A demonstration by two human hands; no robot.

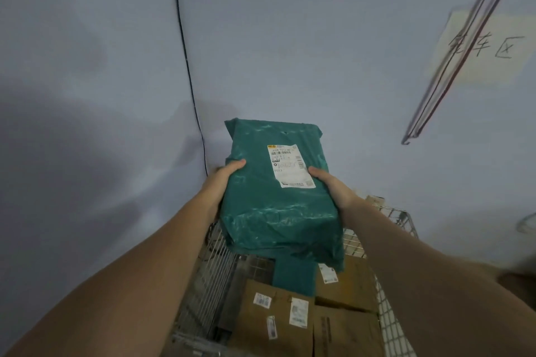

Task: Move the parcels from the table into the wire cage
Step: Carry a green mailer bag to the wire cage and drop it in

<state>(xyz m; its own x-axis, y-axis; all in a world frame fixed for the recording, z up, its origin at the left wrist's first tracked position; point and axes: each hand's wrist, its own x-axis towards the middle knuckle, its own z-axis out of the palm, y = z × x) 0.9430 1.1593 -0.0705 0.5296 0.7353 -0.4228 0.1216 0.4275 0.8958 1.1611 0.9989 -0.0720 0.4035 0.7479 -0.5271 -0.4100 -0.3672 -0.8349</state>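
Note:
A green plastic-wrapped parcel [278, 206] with a white shipping label is held in the air above the wire cage [208, 278]. My left hand [224, 175] grips its left edge, thumb on top. My right hand [333, 184] grips its right edge, thumb beside the label. Inside the cage lie brown cardboard boxes [275, 319] with white labels and another green parcel [294, 275], partly hidden under the held one. The table is out of view.
A pale wall fills the background, with a black cable [185, 61] running down it and a paper sign [487, 46] at the upper right. A thin metal rail [461, 46] slants across the sign. The cage's right wire wall [391, 319] stands close to my right arm.

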